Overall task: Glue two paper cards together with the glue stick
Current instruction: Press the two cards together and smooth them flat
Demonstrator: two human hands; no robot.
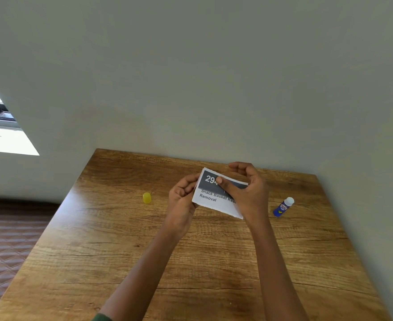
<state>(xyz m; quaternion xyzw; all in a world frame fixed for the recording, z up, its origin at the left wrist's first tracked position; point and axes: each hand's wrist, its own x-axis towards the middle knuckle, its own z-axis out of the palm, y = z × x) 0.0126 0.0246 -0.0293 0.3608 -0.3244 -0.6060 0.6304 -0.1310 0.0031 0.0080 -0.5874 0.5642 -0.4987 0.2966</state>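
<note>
Both hands hold white paper cards (214,202) above the far middle of the wooden table (190,262). The top card has a dark band with white digits and black text beneath; the edges look stacked, so I cannot tell the cards apart. My left hand (181,200) grips the left edge. My right hand (248,193) clasps the right side, its thumb pressing on the dark band. A blue glue stick (283,207) with its white tip uncovered lies on the table to the right. Its yellow cap (147,197) lies to the left of my hands.
The table stands against a plain grey wall (214,77) at its far and right sides. A window (0,130) shows at the left. Brown quilted flooring (7,239) lies beyond the table's left edge.
</note>
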